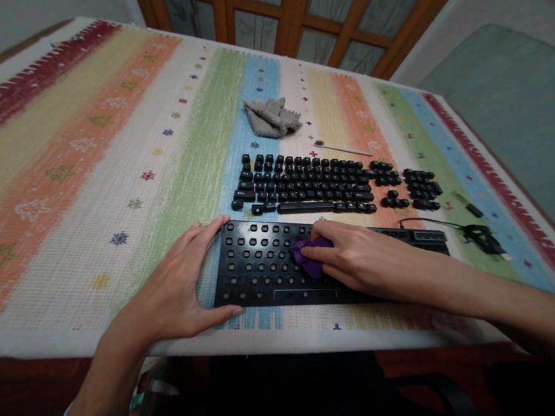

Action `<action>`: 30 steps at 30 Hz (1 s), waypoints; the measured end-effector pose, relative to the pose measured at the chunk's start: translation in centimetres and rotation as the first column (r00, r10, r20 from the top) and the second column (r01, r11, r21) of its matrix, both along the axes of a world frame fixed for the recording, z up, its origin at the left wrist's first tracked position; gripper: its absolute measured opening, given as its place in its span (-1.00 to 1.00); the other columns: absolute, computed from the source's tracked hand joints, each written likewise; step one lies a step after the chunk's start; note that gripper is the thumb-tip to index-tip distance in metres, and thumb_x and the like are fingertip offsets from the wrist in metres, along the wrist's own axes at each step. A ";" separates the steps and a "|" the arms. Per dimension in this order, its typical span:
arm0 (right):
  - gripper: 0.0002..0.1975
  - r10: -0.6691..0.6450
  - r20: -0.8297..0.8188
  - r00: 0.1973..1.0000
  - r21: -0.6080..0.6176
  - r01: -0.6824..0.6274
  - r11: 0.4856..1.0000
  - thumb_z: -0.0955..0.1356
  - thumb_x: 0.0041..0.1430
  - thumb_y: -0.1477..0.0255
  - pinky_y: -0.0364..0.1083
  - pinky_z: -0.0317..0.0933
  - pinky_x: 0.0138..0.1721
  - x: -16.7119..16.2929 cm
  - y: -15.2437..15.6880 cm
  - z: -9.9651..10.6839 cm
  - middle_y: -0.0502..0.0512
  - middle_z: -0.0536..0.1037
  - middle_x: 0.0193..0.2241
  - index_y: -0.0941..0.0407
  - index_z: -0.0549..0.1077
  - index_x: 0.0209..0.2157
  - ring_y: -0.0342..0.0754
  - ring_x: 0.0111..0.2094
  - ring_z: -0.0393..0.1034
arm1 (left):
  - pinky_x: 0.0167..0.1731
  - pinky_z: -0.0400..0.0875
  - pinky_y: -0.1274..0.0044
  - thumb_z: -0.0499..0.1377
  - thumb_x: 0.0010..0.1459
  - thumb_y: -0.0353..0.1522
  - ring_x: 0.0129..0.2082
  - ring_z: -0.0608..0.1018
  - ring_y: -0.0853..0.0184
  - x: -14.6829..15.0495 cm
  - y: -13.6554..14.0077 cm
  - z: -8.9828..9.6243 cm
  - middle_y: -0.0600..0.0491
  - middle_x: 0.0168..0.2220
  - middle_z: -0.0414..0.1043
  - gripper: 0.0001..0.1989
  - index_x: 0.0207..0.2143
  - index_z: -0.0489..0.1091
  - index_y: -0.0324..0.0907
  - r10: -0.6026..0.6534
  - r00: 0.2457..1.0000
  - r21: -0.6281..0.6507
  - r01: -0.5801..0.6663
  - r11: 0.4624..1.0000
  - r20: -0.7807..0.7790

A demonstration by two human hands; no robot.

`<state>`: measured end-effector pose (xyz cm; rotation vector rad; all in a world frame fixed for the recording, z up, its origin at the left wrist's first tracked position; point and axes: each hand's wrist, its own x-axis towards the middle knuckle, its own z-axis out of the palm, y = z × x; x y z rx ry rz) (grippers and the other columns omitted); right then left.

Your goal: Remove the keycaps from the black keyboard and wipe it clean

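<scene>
A black keyboard base point(264, 283), stripped of its keycaps, lies flat near the table's front edge. My left hand point(171, 293) braces its left end, fingers at the upper corner and thumb at the lower one. Bunched in my right hand point(352, 250) is a purple cloth point(313, 266), pressed onto the middle of the base. My right hand and forearm hide part of the base's right half. Just beyond it, the loose black keycaps point(314, 182) lie in keyboard order, with the long space bar point(306, 207) in the nearest row.
A crumpled grey cloth point(273, 118) rests farther back. Near it lies a thin brush point(342, 147). On the right are a coiled black cable point(482, 238) and a small dark-handled tool point(469, 205). A striped tablecloth point(160, 179) covers the table; a green chair back point(509, 100) stands beyond its right edge.
</scene>
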<state>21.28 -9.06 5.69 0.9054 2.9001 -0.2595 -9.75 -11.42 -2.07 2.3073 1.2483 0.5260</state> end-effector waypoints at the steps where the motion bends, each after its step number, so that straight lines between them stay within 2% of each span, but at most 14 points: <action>1: -0.71 0.001 0.008 1.000 0.003 -0.001 1.000 0.23 0.34 0.53 -0.07 0.33 -0.34 0.4 0.0 0.1 0.25 0.48 -0.28 0.25 0.56 -0.07 -0.03 -0.38 0.39 | 0.30 0.11 -0.04 0.36 -0.11 0.07 0.34 0.16 -0.19 0.0 0.0 0.0 -0.12 0.39 0.00 0.20 0.42 -0.24 -0.02 -0.001 1.000 0.000 0.001 1.000 0.002; 11: -0.70 -0.147 0.041 0.988 -0.037 0.148 0.988 0.25 0.28 0.57 -0.12 0.30 -0.42 5.4 -0.8 0.9 0.17 0.49 -0.33 0.16 0.61 -0.15 -0.11 -0.47 0.43 | 0.26 0.15 -0.08 0.35 -0.09 0.06 0.32 0.18 -0.22 0.0 -0.1 0.1 -0.14 0.38 0.02 0.19 0.41 -0.27 0.00 -0.011 1.000 0.016 0.011 1.000 0.001; 16: -0.70 -0.215 0.055 0.975 -0.041 0.217 0.975 0.24 0.30 0.53 -0.09 0.26 -0.42 8.3 -1.2 0.2 0.16 0.49 -0.34 0.14 0.61 -0.17 -0.11 -0.49 0.39 | 0.27 0.13 -0.08 0.35 -0.08 0.04 0.32 0.18 -0.21 0.1 0.0 0.1 -0.14 0.39 0.01 0.18 0.41 -0.27 0.00 -0.016 1.000 0.021 0.016 1.000 0.002; 19: -0.71 -0.249 0.088 0.965 -0.027 0.252 0.967 0.24 0.28 0.53 -0.06 0.24 -0.41 9.9 -1.3 0.0 0.16 0.49 -0.36 0.13 0.62 -0.26 -0.09 -0.48 0.40 | 0.28 0.12 -0.08 0.35 -0.08 0.04 0.33 0.17 -0.21 0.1 0.0 0.2 -0.14 0.39 0.00 0.18 0.41 -0.26 -0.01 -0.009 1.000 0.007 0.009 1.000 -0.006; 22: -0.74 -0.273 0.128 0.954 -0.006 0.276 0.961 0.27 0.23 0.55 -0.04 0.24 -0.39 10.5 -1.2 0.7 0.13 0.48 -0.44 0.13 0.61 -0.36 -0.05 -0.48 0.41 | 0.28 0.12 -0.07 0.35 -0.08 0.05 0.33 0.16 -0.20 -0.1 -0.1 0.2 -0.15 0.39 -0.01 0.18 0.41 -0.26 -0.02 -0.001 1.000 0.002 0.001 1.000 -0.017; 25: -0.76 -0.304 0.107 0.947 0.026 0.303 0.953 0.29 0.22 0.52 -0.04 0.22 -0.43 9.7 -0.8 2.0 0.10 0.45 -0.52 0.14 0.58 -0.44 -0.06 -0.54 0.36 | 0.27 0.13 -0.07 0.34 -0.07 0.04 0.33 0.17 -0.20 -0.1 -0.1 0.3 -0.16 0.38 0.00 0.16 0.41 -0.26 -0.01 -0.003 1.000 0.011 0.003 1.000 -0.017; 27: -0.75 -0.308 0.007 0.951 0.063 0.307 0.950 0.26 0.28 0.47 -0.04 0.26 -0.40 8.4 -0.6 2.6 0.14 0.49 -0.44 0.15 0.60 -0.32 -0.06 -0.49 0.39 | 0.27 0.14 -0.07 0.35 -0.06 0.03 0.32 0.18 -0.20 0.0 -0.1 0.4 -0.16 0.38 0.00 0.16 0.41 -0.26 0.01 -0.004 1.000 0.012 0.005 1.000 -0.013; 30: -0.68 -0.220 -0.157 0.963 0.087 0.235 0.968 0.23 0.31 0.49 -0.03 0.35 -0.28 6.2 -0.6 2.1 0.23 0.53 -0.24 0.18 0.54 -0.03 -0.01 -0.33 0.46 | 0.25 0.16 -0.08 0.35 -0.07 0.03 0.32 0.19 -0.22 0.0 -0.1 0.4 -0.15 0.38 0.01 0.16 0.41 -0.26 0.02 0.001 1.000 0.008 0.000 1.000 -0.012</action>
